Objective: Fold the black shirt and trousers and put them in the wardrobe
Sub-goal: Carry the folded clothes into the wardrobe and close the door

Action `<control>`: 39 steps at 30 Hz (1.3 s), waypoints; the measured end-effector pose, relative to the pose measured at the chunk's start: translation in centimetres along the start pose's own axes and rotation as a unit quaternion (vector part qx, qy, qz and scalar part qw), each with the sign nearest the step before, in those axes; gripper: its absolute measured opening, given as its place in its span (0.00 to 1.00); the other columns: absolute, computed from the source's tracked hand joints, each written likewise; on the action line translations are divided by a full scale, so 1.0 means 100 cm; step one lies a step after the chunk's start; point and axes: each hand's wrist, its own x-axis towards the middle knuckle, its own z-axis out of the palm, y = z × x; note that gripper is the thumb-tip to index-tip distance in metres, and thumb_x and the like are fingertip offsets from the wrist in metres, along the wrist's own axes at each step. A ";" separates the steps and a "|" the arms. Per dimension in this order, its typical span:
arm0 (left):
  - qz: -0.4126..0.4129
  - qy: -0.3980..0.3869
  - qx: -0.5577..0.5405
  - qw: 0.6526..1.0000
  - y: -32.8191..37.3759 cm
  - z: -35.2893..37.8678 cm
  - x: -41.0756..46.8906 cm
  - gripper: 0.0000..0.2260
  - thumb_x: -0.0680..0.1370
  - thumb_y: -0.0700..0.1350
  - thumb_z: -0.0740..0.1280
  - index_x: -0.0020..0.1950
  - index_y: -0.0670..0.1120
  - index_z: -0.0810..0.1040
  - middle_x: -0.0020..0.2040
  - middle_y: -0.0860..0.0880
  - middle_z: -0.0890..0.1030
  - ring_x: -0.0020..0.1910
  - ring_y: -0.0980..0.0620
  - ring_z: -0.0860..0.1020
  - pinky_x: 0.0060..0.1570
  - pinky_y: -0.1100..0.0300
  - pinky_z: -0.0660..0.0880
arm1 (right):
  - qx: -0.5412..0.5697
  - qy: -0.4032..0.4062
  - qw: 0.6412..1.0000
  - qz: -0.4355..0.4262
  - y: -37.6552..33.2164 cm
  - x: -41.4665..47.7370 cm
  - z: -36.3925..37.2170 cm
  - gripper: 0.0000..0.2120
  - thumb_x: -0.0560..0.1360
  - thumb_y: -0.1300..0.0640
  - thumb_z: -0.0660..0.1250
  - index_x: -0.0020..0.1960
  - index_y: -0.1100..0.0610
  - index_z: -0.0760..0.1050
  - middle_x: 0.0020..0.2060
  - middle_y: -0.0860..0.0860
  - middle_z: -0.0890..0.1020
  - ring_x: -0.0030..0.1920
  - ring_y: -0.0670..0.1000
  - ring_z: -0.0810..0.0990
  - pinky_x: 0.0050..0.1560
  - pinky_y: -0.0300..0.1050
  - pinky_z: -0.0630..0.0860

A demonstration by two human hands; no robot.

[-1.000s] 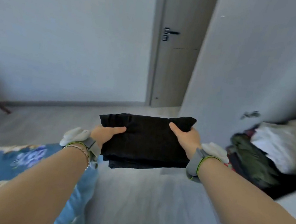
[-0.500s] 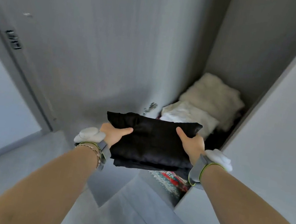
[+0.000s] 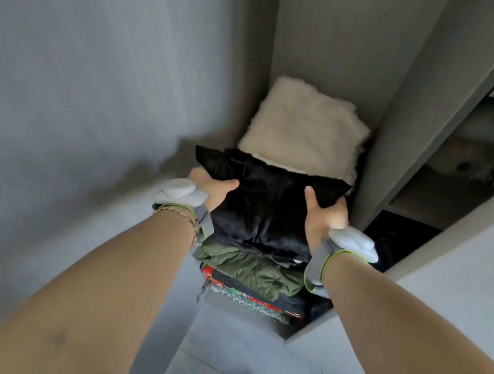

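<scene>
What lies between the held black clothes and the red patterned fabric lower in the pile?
A crumpled olive green garment, below the black clothes and above the red patterned fabric; the head view shows it.

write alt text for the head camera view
A left hand and a right hand grip folded black clothes by the sides, over a stack of clothes inside an open wardrobe. A fluffy cream blanket lies behind.

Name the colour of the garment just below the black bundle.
The garment is olive green; head view.
</scene>
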 end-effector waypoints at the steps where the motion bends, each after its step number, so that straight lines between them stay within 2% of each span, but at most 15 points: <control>1: 0.004 -0.003 0.013 1.000 0.005 0.005 0.016 0.11 0.73 0.47 0.72 0.46 0.42 0.75 0.45 0.46 0.76 0.45 0.48 0.76 0.47 0.64 0.74 | -0.003 0.007 1.000 0.003 -0.001 0.014 0.007 0.36 0.73 0.37 0.62 0.73 0.55 0.58 0.67 0.56 0.73 0.67 0.60 0.71 0.66 0.50 0.66; 4: 0.033 0.008 0.043 0.998 0.018 0.025 0.057 0.21 0.71 0.47 0.74 0.59 0.37 0.77 0.57 0.42 0.81 0.57 0.44 0.78 0.52 0.59 0.72 | -0.030 0.036 0.999 0.015 -0.010 0.053 0.022 0.36 0.72 0.35 0.61 0.73 0.54 0.59 0.67 0.56 0.73 0.67 0.61 0.71 0.67 0.54 0.64; 8: 0.064 -0.012 0.072 0.995 0.006 0.058 0.108 0.19 0.73 0.46 0.72 0.60 0.38 0.77 0.53 0.45 0.81 0.54 0.48 0.79 0.47 0.63 0.69 | -0.048 0.073 0.996 -0.002 -0.001 0.093 0.045 0.33 0.74 0.38 0.62 0.71 0.56 0.61 0.66 0.57 0.73 0.66 0.61 0.72 0.66 0.55 0.65; 11: 0.037 -0.006 0.123 0.992 -0.023 0.084 0.148 0.29 0.70 0.56 0.72 0.63 0.39 0.71 0.59 0.42 0.79 0.60 0.42 0.77 0.59 0.54 0.71 | -0.052 0.075 0.995 0.046 0.025 0.120 0.065 0.33 0.75 0.43 0.62 0.71 0.62 0.58 0.66 0.62 0.71 0.65 0.63 0.71 0.64 0.56 0.66; 13: -0.002 0.009 0.190 0.982 -0.037 0.087 0.156 0.37 0.68 0.64 0.70 0.65 0.39 0.67 0.60 0.41 0.77 0.61 0.39 0.75 0.62 0.49 0.68 | -0.108 0.086 0.988 0.072 0.036 0.131 0.072 0.34 0.75 0.40 0.61 0.70 0.62 0.58 0.65 0.63 0.72 0.64 0.63 0.72 0.63 0.58 0.67; 16: 0.013 0.010 0.237 0.971 -0.039 0.091 0.162 0.38 0.68 0.67 0.67 0.64 0.38 0.68 0.59 0.41 0.78 0.59 0.39 0.76 0.59 0.51 0.69 | -0.194 0.087 0.974 0.080 0.036 0.139 0.077 0.35 0.75 0.36 0.55 0.71 0.60 0.57 0.64 0.62 0.72 0.62 0.64 0.74 0.61 0.59 0.70; 19: 0.011 -0.014 0.294 0.956 -0.026 0.088 0.163 0.41 0.72 0.65 0.64 0.72 0.36 0.60 0.68 0.35 0.70 0.67 0.38 0.70 0.65 0.48 0.65 | -0.189 0.152 0.964 0.113 0.021 0.133 0.076 0.38 0.73 0.35 0.59 0.70 0.61 0.58 0.65 0.61 0.70 0.64 0.61 0.71 0.62 0.58 0.67; 23: 0.035 0.081 0.307 0.947 0.001 0.085 0.140 0.36 0.72 0.62 0.66 0.69 0.39 0.62 0.66 0.37 0.71 0.63 0.38 0.72 0.62 0.48 0.67 | -0.202 0.232 0.951 0.035 0.001 0.109 0.069 0.40 0.71 0.40 0.65 0.73 0.60 0.55 0.69 0.61 0.65 0.69 0.61 0.63 0.70 0.58 0.58; 25: 0.054 0.112 0.299 0.946 0.011 0.086 0.127 0.33 0.71 0.58 0.69 0.68 0.40 0.63 0.68 0.38 0.68 0.66 0.39 0.69 0.62 0.49 0.66 | -0.206 0.229 0.951 -0.022 -0.004 0.098 0.064 0.39 0.70 0.46 0.67 0.73 0.61 0.55 0.70 0.60 0.63 0.71 0.61 0.60 0.73 0.56 0.54; 29: 0.112 0.062 0.344 0.930 0.025 0.079 0.091 0.26 0.73 0.52 0.67 0.66 0.41 0.68 0.70 0.40 0.65 0.67 0.40 0.67 0.63 0.50 0.65 | -0.263 0.146 0.947 -0.112 -0.016 0.073 0.038 0.29 0.73 0.54 0.64 0.71 0.60 0.60 0.72 0.60 0.61 0.72 0.60 0.58 0.73 0.53 0.54; 31: 0.128 0.023 0.347 0.929 0.029 0.073 0.077 0.21 0.74 0.51 0.66 0.63 0.43 0.72 0.66 0.41 0.70 0.63 0.40 0.71 0.61 0.51 0.67 | -0.266 0.044 0.955 -0.125 -0.019 0.064 0.025 0.18 0.74 0.55 0.61 0.63 0.57 0.71 0.66 0.58 0.71 0.67 0.61 0.67 0.67 0.52 0.66; 33: 0.124 -0.027 0.323 0.938 0.035 0.060 0.049 0.11 0.74 0.49 0.64 0.51 0.44 0.76 0.55 0.41 0.77 0.52 0.41 0.76 0.53 0.55 0.71 | -0.225 -0.071 0.967 -0.097 -0.028 0.047 0.008 0.11 0.71 0.55 0.61 0.48 0.57 0.78 0.52 0.56 0.82 0.53 0.60 0.79 0.55 0.52 0.77; 34: 0.113 -0.052 0.304 0.945 0.038 0.055 0.037 0.07 0.74 0.47 0.63 0.41 0.45 0.75 0.46 0.42 0.78 0.43 0.43 0.75 0.47 0.58 0.70 | -0.197 -0.122 0.971 -0.064 -0.032 0.042 0.003 0.10 0.69 0.55 0.61 0.42 0.60 0.78 0.46 0.57 0.83 0.45 0.59 0.81 0.50 0.52 0.80; 36: 0.069 -0.077 0.279 0.955 0.039 0.044 0.009 0.15 0.74 0.44 0.61 0.28 0.45 0.64 0.31 0.45 0.72 0.33 0.47 0.68 0.38 0.59 0.65 | -0.166 -0.212 0.963 -0.026 -0.040 0.030 -0.011 0.08 0.70 0.57 0.64 0.34 0.60 0.71 0.38 0.57 0.80 0.34 0.54 0.78 0.36 0.45 0.78; 39: 0.021 -0.060 0.247 0.967 0.035 0.024 -0.048 0.16 0.73 0.41 0.60 0.25 0.45 0.61 0.28 0.46 0.69 0.29 0.48 0.66 0.33 0.60 0.61 | -0.180 -0.287 0.939 -0.058 -0.052 0.001 -0.039 0.12 0.75 0.61 0.63 0.33 0.56 0.66 0.32 0.53 0.74 0.30 0.49 0.72 0.22 0.36 0.72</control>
